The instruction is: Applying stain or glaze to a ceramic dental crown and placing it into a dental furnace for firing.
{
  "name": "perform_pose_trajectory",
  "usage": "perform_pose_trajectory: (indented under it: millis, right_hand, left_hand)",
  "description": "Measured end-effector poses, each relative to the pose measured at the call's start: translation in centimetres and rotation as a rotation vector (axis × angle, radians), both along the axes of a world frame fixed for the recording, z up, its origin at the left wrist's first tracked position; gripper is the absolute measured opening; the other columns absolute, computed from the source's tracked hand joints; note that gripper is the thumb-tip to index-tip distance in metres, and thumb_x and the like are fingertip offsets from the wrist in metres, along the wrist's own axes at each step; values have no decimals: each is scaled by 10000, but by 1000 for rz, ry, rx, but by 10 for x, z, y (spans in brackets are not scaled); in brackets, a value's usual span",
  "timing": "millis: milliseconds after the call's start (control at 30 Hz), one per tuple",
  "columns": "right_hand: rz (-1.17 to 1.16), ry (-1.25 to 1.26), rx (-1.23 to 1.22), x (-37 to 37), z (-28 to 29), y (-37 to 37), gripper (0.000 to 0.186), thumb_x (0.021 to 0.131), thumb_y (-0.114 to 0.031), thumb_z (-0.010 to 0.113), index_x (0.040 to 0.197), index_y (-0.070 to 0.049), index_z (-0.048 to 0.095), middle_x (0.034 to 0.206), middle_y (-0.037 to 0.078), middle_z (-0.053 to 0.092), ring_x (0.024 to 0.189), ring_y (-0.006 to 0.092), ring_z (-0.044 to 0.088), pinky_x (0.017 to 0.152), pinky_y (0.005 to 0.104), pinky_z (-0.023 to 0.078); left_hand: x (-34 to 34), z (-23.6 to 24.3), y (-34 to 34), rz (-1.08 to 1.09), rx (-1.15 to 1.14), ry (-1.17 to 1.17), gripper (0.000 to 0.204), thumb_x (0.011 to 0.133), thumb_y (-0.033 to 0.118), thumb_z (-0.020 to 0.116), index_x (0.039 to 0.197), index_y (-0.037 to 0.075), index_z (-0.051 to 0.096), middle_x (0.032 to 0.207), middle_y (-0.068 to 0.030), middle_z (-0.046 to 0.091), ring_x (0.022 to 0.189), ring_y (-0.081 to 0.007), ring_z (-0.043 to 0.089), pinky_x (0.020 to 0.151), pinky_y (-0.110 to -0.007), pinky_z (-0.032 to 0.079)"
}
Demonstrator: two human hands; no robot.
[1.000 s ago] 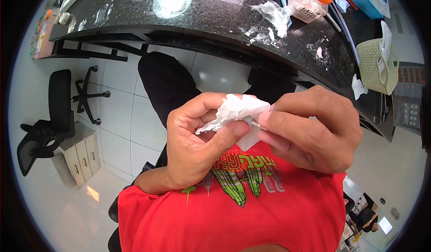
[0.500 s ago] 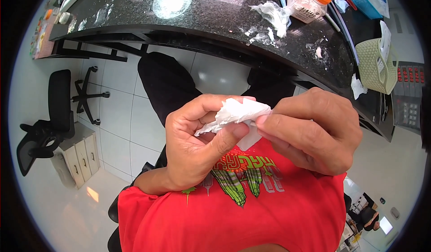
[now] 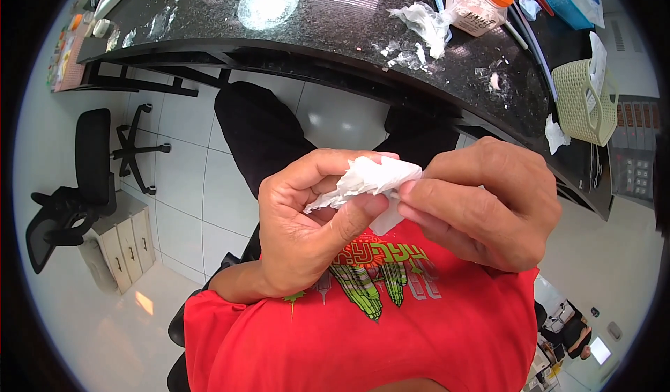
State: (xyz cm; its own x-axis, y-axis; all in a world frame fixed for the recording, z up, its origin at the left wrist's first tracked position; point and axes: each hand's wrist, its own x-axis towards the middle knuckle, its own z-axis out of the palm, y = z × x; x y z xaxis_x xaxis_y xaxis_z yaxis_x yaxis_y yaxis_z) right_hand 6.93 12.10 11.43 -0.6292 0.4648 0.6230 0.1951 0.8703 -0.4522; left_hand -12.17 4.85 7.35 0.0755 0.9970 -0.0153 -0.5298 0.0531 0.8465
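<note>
At our far left, a black office chair (image 3: 93,161) with a wheeled base stands on a pale tiled floor (image 3: 185,203), next to a light-coloured cabinet (image 3: 125,242) with a row of dark handles. Beyond our knees, in black trousers (image 3: 258,116), a glossy black speckled table (image 3: 314,36) curves across the top, smeared with white in places.

In the middle, in front of our red shirt (image 3: 363,308) with its green print, we hold up our left hand (image 3: 307,210). Its fingers curl behind a crumpled white tissue (image 3: 377,174), and its thumb presses from the near side, gripping it. The tissue is between our two hands, above our lap and clear of the table; a loose flap hangs below.

On the table lie a white crumpled wrap (image 3: 427,25) and, just beside it, a clear jar (image 3: 474,15) with an orange lid. Nearer us, our right hand (image 3: 492,203) has thumb and forefinger pinched narrowly at the tissue's right end; we cannot tell whether anything else is between them.

Farther right come a blue basket (image 3: 558,1), a pale green basket (image 3: 569,116) and a grey keypad device (image 3: 635,168). At lower right, another person (image 3: 576,336) sits in the distance.
</note>
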Motion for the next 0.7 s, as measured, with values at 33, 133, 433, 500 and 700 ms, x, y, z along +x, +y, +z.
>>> perform_pose_trajectory:
  millis: [33, 133, 433, 500, 700]
  right_hand:
    - [2, -16, -15, 0, 1, 0, 281, 684, -15, 818, 941, 7, 706, 766, 116, 652, 540, 148, 591, 432, 229, 428]
    - [-5, 2, -5, 0, 0, -1, 280, 688, -26, 822, 941, 3, 707, 769, 116, 651, 532, 143, 582, 428, 230, 421]
    - [-73, 66, -63, 13, 17, -7, 263, 756, -28, 799, 972, 23, 659, 806, 136, 650, 614, 147, 592, 495, 228, 453]
    - [-79, 40, -90, 20, 25, -7, 241, 792, -38, 780, 983, 22, 647, 812, 143, 646, 632, 152, 595, 507, 226, 465]
    - [-46, 153, -228, 32, 27, -11, 198, 880, -92, 725, 1004, 23, 621, 853, 168, 648, 696, 184, 639, 581, 242, 534]
  left_hand:
    - [0, 0, 0, 1, 8, -2, 258, 908, -24, 667, 1160, -49, 615, 1106, -153, 709, 1008, -157, 677, 899, -292, 545]
    - [-1, 2, 0, -37, -47, -35, 264, 913, -4, 671, 1166, -48, 611, 1111, -154, 707, 1008, -158, 677, 902, -296, 544]
    - [-7, -3, 4, -185, -305, -205, 518, 853, 259, 790, 1216, -10, 536, 1100, -221, 688, 1034, -268, 691, 914, -393, 560]
    - [-3, -1, 4, -168, -296, -232, 507, 855, 257, 787, 1205, -7, 535, 1084, -222, 693, 1021, -286, 698, 896, -405, 574]
    - [-5, 12, -2, -217, -283, -253, 448, 845, 225, 794, 1125, -9, 534, 972, -203, 715, 983, -343, 713, 834, -459, 611]
